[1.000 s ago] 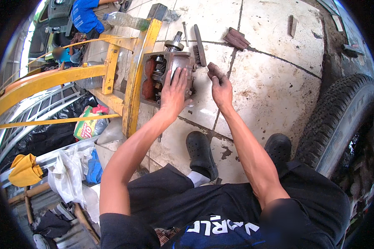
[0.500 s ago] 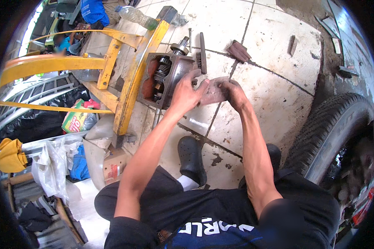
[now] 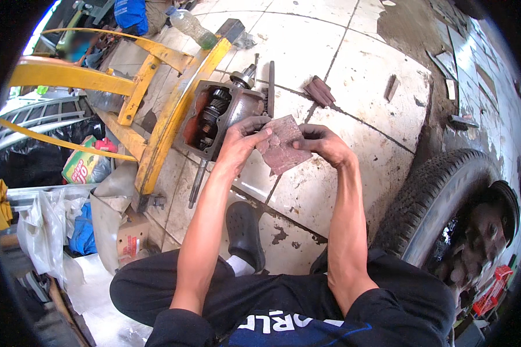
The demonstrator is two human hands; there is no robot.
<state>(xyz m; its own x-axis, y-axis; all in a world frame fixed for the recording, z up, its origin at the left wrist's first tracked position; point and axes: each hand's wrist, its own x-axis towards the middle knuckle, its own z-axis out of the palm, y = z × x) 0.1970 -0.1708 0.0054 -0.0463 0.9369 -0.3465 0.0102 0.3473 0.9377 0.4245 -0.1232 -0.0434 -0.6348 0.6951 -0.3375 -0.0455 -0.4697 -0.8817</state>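
Observation:
A worn, reddish-brown piece of sandpaper (image 3: pixel 281 151) is held up between my two hands, its surface creased and its edges ragged. My left hand (image 3: pixel 241 143) pinches its left edge, thumb on top. At its right edge, my right hand (image 3: pixel 326 144) grips it between thumb and fingers; both hands have blackened fingertips. Just beyond my left hand a gearbox housing (image 3: pixel 244 107) lies on the tiles with its open side showing gears (image 3: pixel 215 104) inside. One shaft (image 3: pixel 198 180) sticks out toward me. Next to the housing is a wire brush (image 3: pixel 271 87), partly hidden.
Folded brown pieces of sandpaper (image 3: pixel 319 91) lie on the floor ahead, with a small block (image 3: pixel 392 88) farther right. A yellow metal frame (image 3: pixel 167 136) stands at left, a plastic bottle (image 3: pixel 191 28) behind it. To my right is a large tyre (image 3: pixel 425 199).
The sandpaper has turned to show its face more fully, and my fingers have shifted along its edges. My view has moved slightly, sliding the gearbox and floor items leftward.

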